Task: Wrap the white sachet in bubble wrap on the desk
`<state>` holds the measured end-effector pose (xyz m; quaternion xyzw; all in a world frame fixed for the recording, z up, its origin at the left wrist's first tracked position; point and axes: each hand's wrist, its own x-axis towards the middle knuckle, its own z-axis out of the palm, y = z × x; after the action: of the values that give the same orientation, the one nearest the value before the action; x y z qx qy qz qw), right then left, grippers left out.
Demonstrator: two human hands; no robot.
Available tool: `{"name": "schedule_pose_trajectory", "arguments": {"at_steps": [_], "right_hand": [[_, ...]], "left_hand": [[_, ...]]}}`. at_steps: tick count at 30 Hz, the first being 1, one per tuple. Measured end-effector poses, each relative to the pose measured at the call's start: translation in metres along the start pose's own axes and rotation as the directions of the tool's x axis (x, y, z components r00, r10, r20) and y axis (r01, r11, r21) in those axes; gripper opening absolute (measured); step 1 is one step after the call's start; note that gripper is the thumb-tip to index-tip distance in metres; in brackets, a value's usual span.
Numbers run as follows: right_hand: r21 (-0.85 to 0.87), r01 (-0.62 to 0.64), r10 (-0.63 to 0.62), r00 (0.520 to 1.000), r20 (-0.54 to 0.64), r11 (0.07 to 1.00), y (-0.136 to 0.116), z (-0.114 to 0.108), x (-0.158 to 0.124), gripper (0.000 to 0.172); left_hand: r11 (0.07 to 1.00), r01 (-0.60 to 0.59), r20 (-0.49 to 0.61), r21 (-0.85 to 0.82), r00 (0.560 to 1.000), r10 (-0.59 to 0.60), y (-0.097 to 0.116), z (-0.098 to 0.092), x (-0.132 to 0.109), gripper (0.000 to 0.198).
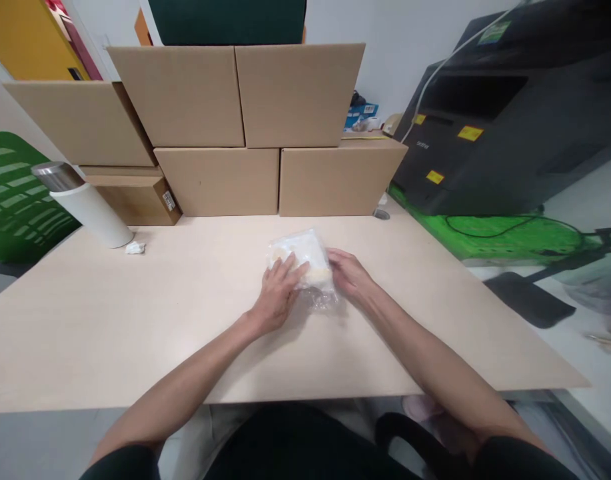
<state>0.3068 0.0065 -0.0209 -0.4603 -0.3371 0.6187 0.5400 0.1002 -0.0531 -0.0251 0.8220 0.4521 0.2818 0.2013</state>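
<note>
A clear plastic bag with a white, partly yellowish packet inside is in front of me near the middle of the table. Its lower end is loose, crinkled film. My left hand lies over the bag's left side, its fingers spread on the surface and the thumb pointing right. At the right edge, my right hand grips the bag, fingers curled behind it so that the tips are hidden. What the packet contains cannot be made out through the plastic.
Open cardboard boxes line the table's back edge. A white flask with a steel cap stands at the left, beside a crumpled white scrap. To the right are a large dark machine on a green surface and a black arm-like stand.
</note>
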Motion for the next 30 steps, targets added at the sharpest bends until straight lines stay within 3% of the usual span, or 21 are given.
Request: {"name": "schedule_pose_trajectory", "arguments": {"at_steps": [3,6,9,10,12,14,16,17,19,21,23,24,25,27,30], "right_hand": [[-0.014,-0.022,0.023,0.997,0.067,1.000,0.007,0.012,-0.001,0.020],[-0.042,0.005,-0.002,0.998,0.057,0.999,0.006,0.019,-0.006,0.024],[-0.064,0.070,-0.071,0.997,-0.005,0.995,-0.002,0.016,-0.011,0.029],[-0.065,0.081,-0.082,0.996,-0.020,0.995,-0.004,0.013,-0.011,0.031],[-0.055,0.095,-0.098,0.994,-0.042,0.994,-0.008,0.006,-0.011,0.034],[-0.044,0.107,-0.109,0.992,-0.060,0.993,-0.009,-0.002,-0.009,0.035],[-0.053,0.105,-0.109,0.991,-0.073,0.993,-0.010,-0.010,-0.005,0.034],[-0.065,0.098,-0.102,0.992,-0.077,0.993,-0.010,-0.013,-0.003,0.033],[-0.090,0.089,-0.097,0.992,-0.086,0.992,-0.010,-0.018,0.000,0.031],[-0.116,0.102,-0.113,0.989,-0.090,0.988,-0.011,-0.021,0.002,0.029],[-0.139,0.117,-0.130,0.987,-0.093,0.983,-0.012,-0.024,0.004,0.028],[-0.145,0.120,-0.135,0.986,-0.098,0.982,-0.014,-0.026,0.005,0.028],[-0.147,0.122,-0.138,0.985,-0.106,0.982,-0.015,-0.028,0.005,0.028],[-0.146,0.120,-0.140,0.981,-0.133,0.982,-0.018,-0.033,0.007,0.029],[-0.158,0.086,-0.113,0.979,-0.167,0.984,-0.022,-0.041,0.011,0.031]], "left_hand": [[0.944,-0.057,-0.194,-0.326,0.981,-0.008,0.001,-0.008,0.006,0.046],[0.710,-0.020,-0.322,-0.704,0.900,-0.293,0.003,-0.024,0.014,0.045],[0.324,-0.084,-0.276,-0.942,0.742,-0.611,-0.008,-0.043,0.018,0.038],[0.241,-0.122,-0.254,-0.963,0.708,-0.659,-0.014,-0.048,0.018,0.033],[0.187,-0.137,-0.230,-0.973,0.662,-0.713,-0.031,-0.057,0.015,0.029],[0.266,-0.041,-0.237,-0.963,0.600,-0.764,-0.047,-0.060,0.010,0.047],[0.493,0.123,-0.357,-0.861,0.543,-0.760,-0.058,-0.060,0.005,0.073],[0.643,0.210,-0.456,-0.736,0.548,-0.701,-0.060,-0.059,0.002,0.083],[0.883,0.336,-0.606,-0.328,0.642,-0.469,-0.061,-0.058,-0.001,0.082],[0.933,0.354,-0.582,0.067,0.773,-0.252,-0.058,-0.061,-0.002,0.053],[0.923,0.330,-0.524,0.196,0.831,-0.186,-0.056,-0.067,-0.003,0.020],[0.929,0.334,-0.533,0.161,0.821,-0.203,-0.057,-0.072,-0.003,0.012],[0.935,0.346,-0.570,0.077,0.785,-0.244,-0.060,-0.078,-0.004,0.014],[0.920,0.365,-0.660,-0.145,0.657,-0.365,-0.068,-0.095,-0.009,0.025],[0.830,0.450,-0.693,-0.330,0.481,-0.537,-0.085,-0.122,-0.023,0.067]]}}
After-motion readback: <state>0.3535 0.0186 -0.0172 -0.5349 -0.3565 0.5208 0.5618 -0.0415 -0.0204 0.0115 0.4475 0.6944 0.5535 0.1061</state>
